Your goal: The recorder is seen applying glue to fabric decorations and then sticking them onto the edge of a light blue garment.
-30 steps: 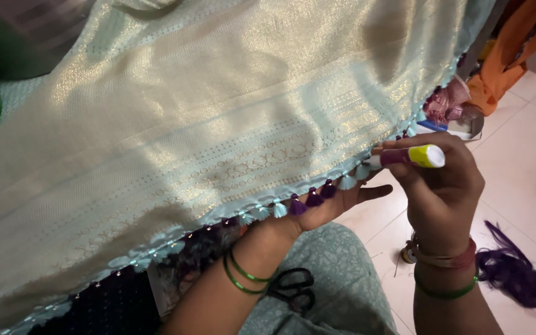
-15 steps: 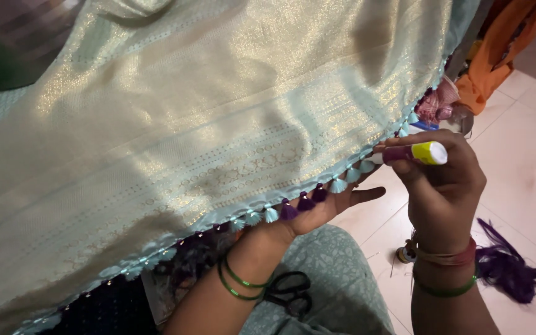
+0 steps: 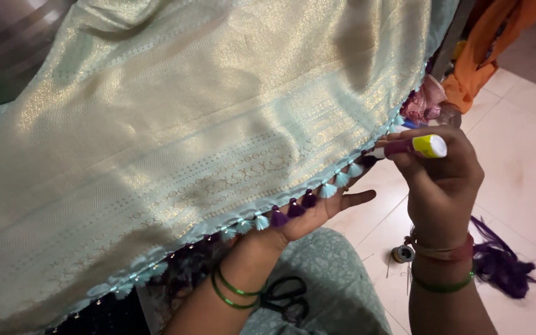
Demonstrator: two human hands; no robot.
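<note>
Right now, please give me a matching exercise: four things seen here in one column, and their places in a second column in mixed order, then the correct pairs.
Things:
1. yellow-capped tool
2. black scissors
3. purple thread bundle
4. small thread spool

Places:
A. on the floor, at the far right of the picture
B. held in the right hand
C. on the floor, just left of the right wrist
D. on the lap, by the left hand's wrist

Pairs: 1-B, 2-D, 3-A, 4-C
</note>
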